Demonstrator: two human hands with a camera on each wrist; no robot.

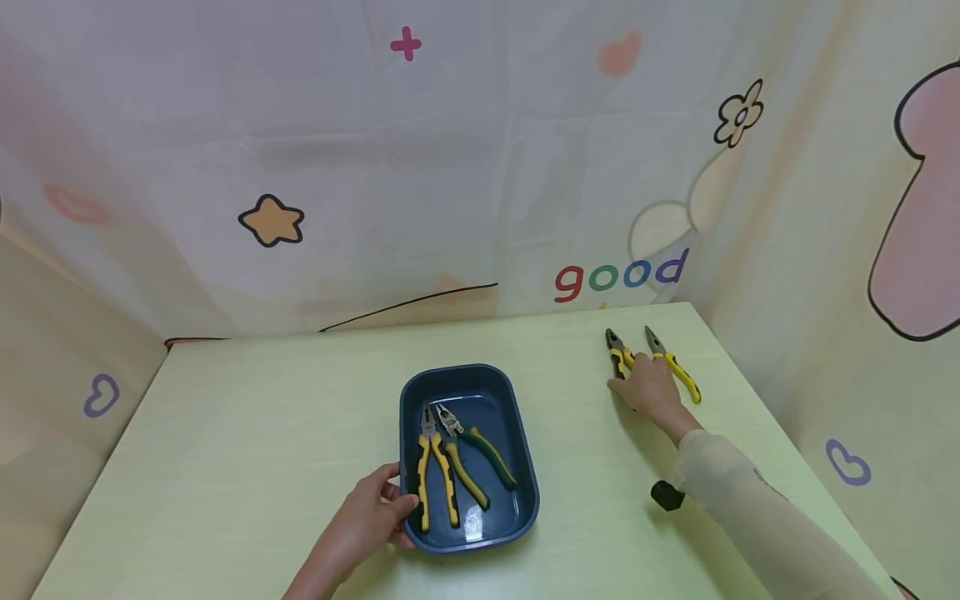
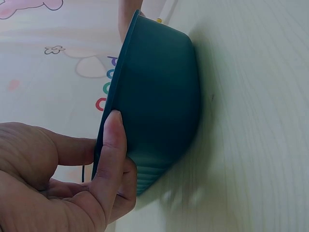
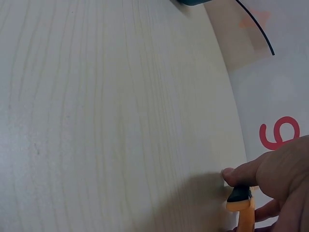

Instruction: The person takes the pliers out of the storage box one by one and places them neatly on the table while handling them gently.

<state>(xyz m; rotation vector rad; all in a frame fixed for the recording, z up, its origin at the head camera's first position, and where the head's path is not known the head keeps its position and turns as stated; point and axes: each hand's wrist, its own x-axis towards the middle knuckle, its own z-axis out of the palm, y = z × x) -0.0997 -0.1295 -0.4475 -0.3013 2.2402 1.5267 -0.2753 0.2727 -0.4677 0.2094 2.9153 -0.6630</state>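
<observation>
Head view: left hand (image 1: 367,512) is pinching the left rim of the blue tray (image 1: 495,417). Yellow-handled pliers (image 1: 429,427) and green-handled pliers (image 1: 453,425) are lying in it. Well right of the tray, right hand (image 1: 648,387) is gripping black-and-yellow pliers (image 1: 617,357) at the bench (image 1: 247,433); yellow pliers (image 1: 674,367) are lying beyond, farther from the tray. Left wrist view: thumb and fingers are holding the tray's rim and wall. Right wrist view: thumb and fingers are holding a handle, tray edge showing at top.

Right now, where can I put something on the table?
The table is bare left of the blue tray and left hand; a narrower strip separates tray from right hand. Two pliers crowd the tray, two more the far right corner.
</observation>
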